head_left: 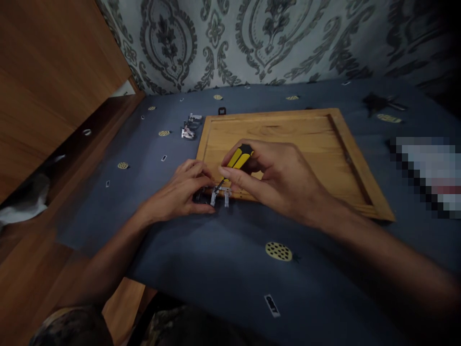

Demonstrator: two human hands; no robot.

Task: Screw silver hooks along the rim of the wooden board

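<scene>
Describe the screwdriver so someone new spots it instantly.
Find the framed brown wooden panel on the dark blue fabric cloth. By its near left corner, the person's right hand grips the yellow and black screwdriver, shaft slanting down towards a small silver metal fitting. Its chunky coloured handle sets it apart from that bare metal.
</scene>
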